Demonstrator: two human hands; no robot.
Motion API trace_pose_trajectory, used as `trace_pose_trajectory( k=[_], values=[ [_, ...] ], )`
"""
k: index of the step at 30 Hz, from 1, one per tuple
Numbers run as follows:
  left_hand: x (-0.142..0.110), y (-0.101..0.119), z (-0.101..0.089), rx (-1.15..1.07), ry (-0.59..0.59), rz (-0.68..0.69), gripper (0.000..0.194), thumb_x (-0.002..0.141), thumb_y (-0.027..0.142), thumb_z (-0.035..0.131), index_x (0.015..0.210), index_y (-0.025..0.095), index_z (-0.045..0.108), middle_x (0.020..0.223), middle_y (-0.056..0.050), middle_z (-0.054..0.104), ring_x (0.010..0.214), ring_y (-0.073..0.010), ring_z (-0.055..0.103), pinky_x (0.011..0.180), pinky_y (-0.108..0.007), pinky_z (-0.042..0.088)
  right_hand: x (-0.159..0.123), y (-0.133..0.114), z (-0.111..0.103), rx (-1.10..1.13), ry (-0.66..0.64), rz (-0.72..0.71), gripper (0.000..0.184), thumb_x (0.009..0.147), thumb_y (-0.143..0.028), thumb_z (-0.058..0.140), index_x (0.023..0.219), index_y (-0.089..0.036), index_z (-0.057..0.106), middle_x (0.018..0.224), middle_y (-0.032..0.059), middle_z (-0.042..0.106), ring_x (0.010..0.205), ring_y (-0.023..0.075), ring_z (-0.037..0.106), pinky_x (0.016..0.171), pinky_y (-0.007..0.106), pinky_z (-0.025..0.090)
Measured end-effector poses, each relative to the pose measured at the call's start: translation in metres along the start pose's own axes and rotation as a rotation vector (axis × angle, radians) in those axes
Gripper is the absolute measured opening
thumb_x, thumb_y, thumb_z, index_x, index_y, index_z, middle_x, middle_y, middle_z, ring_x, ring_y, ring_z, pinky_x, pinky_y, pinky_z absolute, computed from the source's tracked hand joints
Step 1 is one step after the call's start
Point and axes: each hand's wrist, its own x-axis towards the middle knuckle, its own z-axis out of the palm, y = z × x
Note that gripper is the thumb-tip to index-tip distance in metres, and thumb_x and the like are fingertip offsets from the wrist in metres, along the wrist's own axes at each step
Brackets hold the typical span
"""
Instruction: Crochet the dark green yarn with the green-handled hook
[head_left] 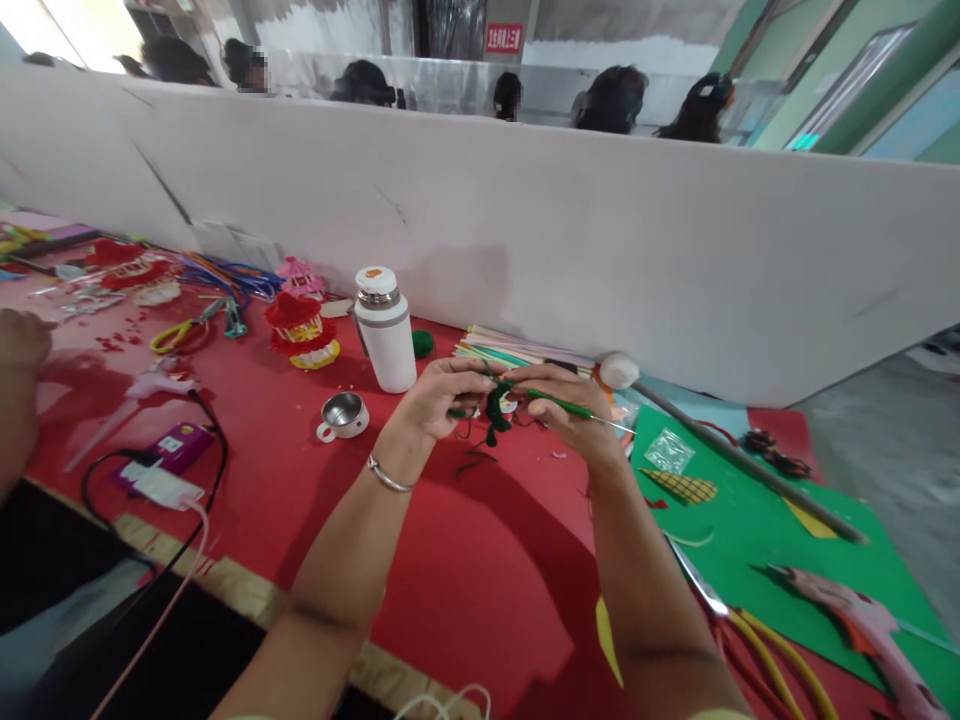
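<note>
Over the middle of the red table, my left hand (pixel 444 392) pinches a small dark green crochet piece (pixel 495 410) between thumb and fingers. My right hand (pixel 574 410) grips a green-handled crochet hook (pixel 561 403), its metal shaft sticking out to the right. The hook's other end meets the yarn between the two hands, where fingers hide the exact spot. Loose green yarn ends hang below the piece. Behind my left hand lies a ball of green yarn (pixel 424 344), close to the white thermos (pixel 386 330).
A metal cup (pixel 345 412) stands left of my left hand. Scissors (pixel 739 620) and a pink glue gun (pixel 847 610) lie at the right by a green sheet (pixel 795 530). Far left are a power bank (pixel 169 455), cables and another person's hand (pixel 22 340). A white partition (pixel 525 220) runs behind.
</note>
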Motion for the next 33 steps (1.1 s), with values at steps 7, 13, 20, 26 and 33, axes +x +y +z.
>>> trace_pose_trajectory(
  k=[7, 13, 20, 26, 33],
  values=[
    [-0.006, 0.007, -0.007, 0.134, 0.071, 0.05, 0.019, 0.061, 0.017, 0.086, 0.079, 0.013, 0.083, 0.058, -0.003, 0.065, 0.046, -0.0081, 0.05, 0.044, -0.022, 0.032, -0.001, -0.004, -0.01, -0.041, -0.082, -0.015, 0.021, 0.096, -0.029, 0.075, 0.115, -0.03, 0.083, 0.119, 0.0054, 0.082, 0.112, 0.021, 0.078, 0.1, 0.036, 0.065],
    [-0.001, 0.005, -0.012, 0.179, 0.028, 0.049, 0.017, 0.058, 0.018, 0.084, 0.074, 0.013, 0.083, 0.058, -0.003, 0.066, 0.044, -0.0052, 0.043, 0.043, -0.02, 0.026, 0.0, -0.009, -0.013, -0.06, -0.136, -0.026, 0.023, 0.096, -0.029, 0.075, 0.117, -0.03, 0.082, 0.12, 0.0052, 0.082, 0.112, 0.0211, 0.079, 0.099, 0.036, 0.066],
    [0.0, 0.008, -0.019, 0.101, -0.003, 0.041, 0.018, 0.056, 0.016, 0.081, 0.074, 0.013, 0.084, 0.057, -0.002, 0.064, 0.043, -0.0042, 0.043, 0.042, -0.019, 0.024, -0.001, -0.019, -0.022, -0.065, -0.187, -0.012, 0.019, 0.096, -0.028, 0.074, 0.113, -0.029, 0.084, 0.115, 0.0054, 0.083, 0.105, 0.0216, 0.08, 0.093, 0.036, 0.067],
    [0.0, 0.002, -0.014, 0.084, -0.084, 0.039, 0.024, 0.063, 0.019, 0.085, 0.086, 0.013, 0.085, 0.061, -0.002, 0.065, 0.044, -0.0031, 0.042, 0.042, -0.019, 0.023, -0.002, -0.011, -0.011, 0.099, -0.125, 0.01, 0.016, 0.097, -0.034, 0.072, 0.103, -0.026, 0.085, 0.108, 0.0064, 0.084, 0.096, 0.0218, 0.08, 0.086, 0.036, 0.067],
    [-0.003, 0.002, 0.001, 0.023, -0.081, 0.132, 0.032, 0.065, 0.023, 0.09, 0.095, 0.013, 0.084, 0.062, 0.001, 0.064, 0.043, -0.0015, 0.04, 0.041, -0.018, 0.025, -0.002, -0.004, 0.017, 0.204, 0.129, 0.169, 0.034, 0.1, -0.05, 0.065, 0.089, -0.024, 0.085, 0.117, 0.0087, 0.079, 0.078, 0.0173, 0.076, 0.054, 0.028, 0.061]
  ],
)
